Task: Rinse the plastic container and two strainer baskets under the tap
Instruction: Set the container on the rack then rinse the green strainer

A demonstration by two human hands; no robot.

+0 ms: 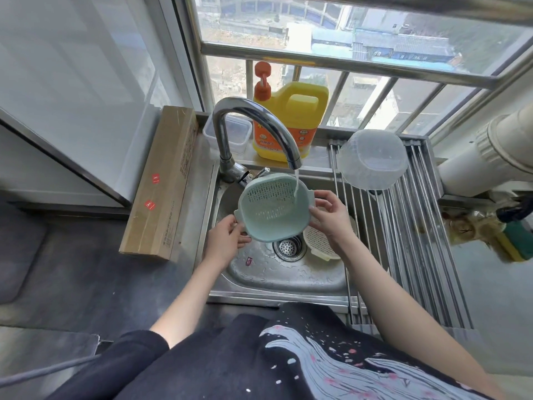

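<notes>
A pale green strainer basket (272, 207) is tilted under the running tap (259, 128), and the water stream falls into it near its right side. My left hand (226, 241) grips its lower left handle. My right hand (328, 215) pinches its right rim. A cream strainer basket (318, 243) lies in the sink (277, 272) at the right, partly hidden by my right hand. The clear plastic container (372, 158) sits upside down on the drying rack (415, 232).
A yellow detergent jug (288, 122) with an orange pump and a small clear box (239, 134) stand behind the tap on the ledge. A long cardboard box (161, 183) lies left of the sink. A white pipe (490, 157) runs at the right. The drain (288, 246) shows below the basket.
</notes>
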